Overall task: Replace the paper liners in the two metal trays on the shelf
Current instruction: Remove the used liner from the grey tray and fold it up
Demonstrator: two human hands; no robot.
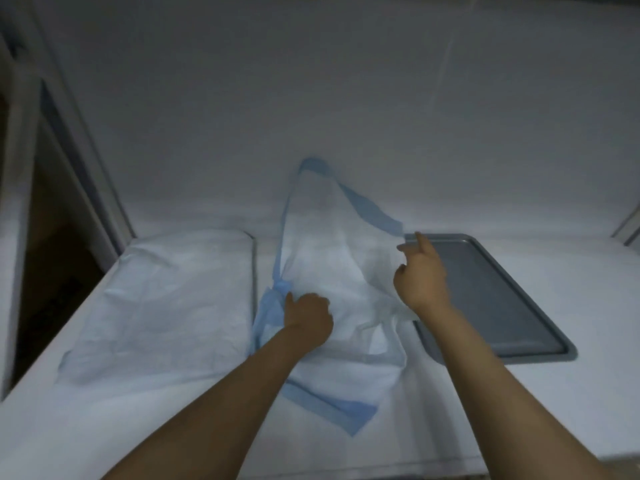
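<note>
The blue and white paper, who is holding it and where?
The left hand grips the paper liner at its left edge; whether the right hand grips its right edge cannot be told.

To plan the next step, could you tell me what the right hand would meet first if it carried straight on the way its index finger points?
Probably the blue border of the liner sheet just past the right hand, then the back wall; depth is unclear.
</note>
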